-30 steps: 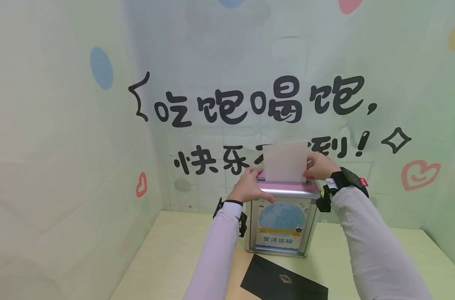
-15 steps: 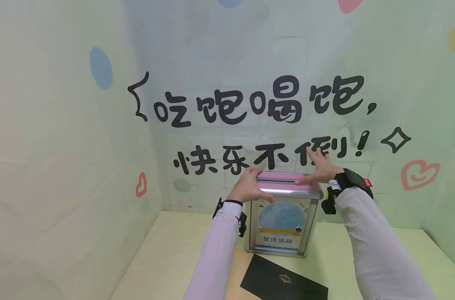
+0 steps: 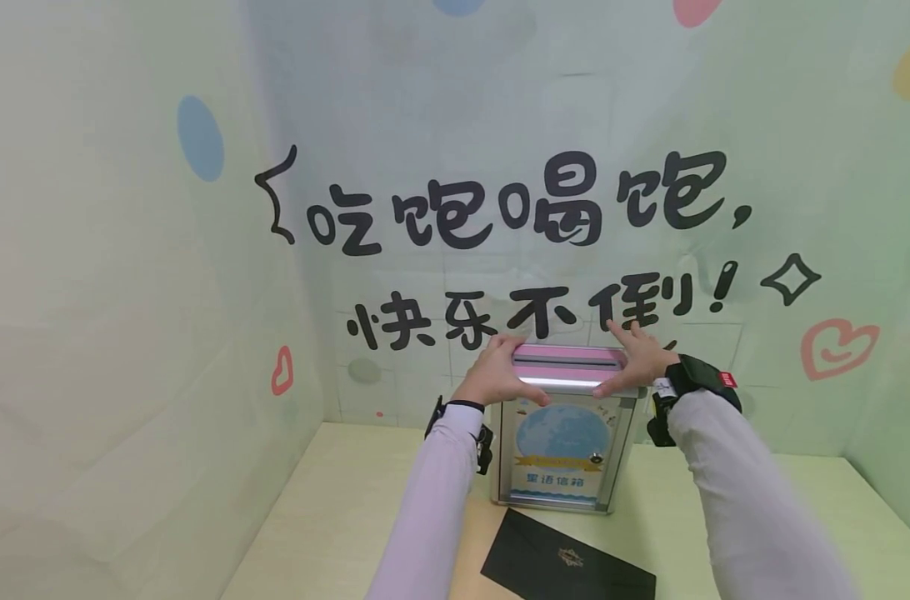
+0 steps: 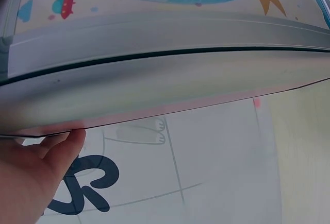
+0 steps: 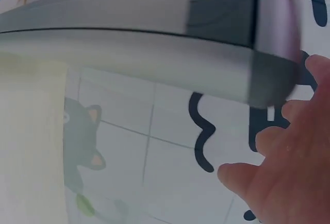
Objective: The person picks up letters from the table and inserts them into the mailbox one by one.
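A metal-framed letter box (image 3: 556, 442) with a pink top stands upright on the table, a blue globe picture on its front. The narrow slot (image 3: 567, 362) in its top shows no paper sticking out. My left hand (image 3: 496, 375) grips the box's top left end, thumb at the front and fingers (image 4: 69, 147) at the back edge. Over the top right corner, my right hand (image 3: 641, 363) is spread, its thumb low by the lid's front edge. The right wrist view shows its fingers (image 5: 240, 175) holding nothing beside the box's end.
A black envelope (image 3: 567, 557) with a gold emblem lies on the pale table (image 3: 350, 500) in front of the box. Close behind the box hangs a printed backdrop (image 3: 410, 100) with large black characters, and side walls rise left and right.
The pale card that my right hand held upright in the slot has dropped out of sight into the box. My right hand let go, spread, then lowered slightly. The left stayed put.
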{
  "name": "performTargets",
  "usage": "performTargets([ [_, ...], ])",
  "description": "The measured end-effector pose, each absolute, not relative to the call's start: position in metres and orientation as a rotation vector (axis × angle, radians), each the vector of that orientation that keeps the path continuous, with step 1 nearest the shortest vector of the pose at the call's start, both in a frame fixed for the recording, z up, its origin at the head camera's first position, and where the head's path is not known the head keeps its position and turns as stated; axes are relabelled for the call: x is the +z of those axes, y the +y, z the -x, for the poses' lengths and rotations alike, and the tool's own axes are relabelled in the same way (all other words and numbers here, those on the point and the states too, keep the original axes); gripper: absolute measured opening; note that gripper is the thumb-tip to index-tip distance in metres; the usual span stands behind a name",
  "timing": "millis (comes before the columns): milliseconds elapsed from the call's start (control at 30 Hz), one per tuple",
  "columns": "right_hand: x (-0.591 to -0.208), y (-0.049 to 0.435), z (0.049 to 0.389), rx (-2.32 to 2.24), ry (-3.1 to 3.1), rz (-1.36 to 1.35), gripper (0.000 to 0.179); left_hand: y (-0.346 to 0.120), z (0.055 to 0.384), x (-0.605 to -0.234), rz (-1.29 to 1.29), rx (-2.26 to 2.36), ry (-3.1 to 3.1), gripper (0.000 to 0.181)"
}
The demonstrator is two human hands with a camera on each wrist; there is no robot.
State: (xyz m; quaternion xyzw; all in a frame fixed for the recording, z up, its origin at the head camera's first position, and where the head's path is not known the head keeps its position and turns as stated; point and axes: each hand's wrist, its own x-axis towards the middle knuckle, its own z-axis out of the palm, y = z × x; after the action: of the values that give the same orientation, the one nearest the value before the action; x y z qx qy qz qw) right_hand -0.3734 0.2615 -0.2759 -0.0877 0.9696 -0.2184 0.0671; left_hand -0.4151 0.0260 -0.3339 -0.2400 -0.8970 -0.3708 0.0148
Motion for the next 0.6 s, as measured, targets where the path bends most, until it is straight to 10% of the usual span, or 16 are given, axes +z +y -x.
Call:
performTargets([
  [600,-0.304,0.259,0.37,-0.9,2.94,0.249,0.105,0.027,0.417,-0.333,0.756,-1.167,-2.796,0.104],
])
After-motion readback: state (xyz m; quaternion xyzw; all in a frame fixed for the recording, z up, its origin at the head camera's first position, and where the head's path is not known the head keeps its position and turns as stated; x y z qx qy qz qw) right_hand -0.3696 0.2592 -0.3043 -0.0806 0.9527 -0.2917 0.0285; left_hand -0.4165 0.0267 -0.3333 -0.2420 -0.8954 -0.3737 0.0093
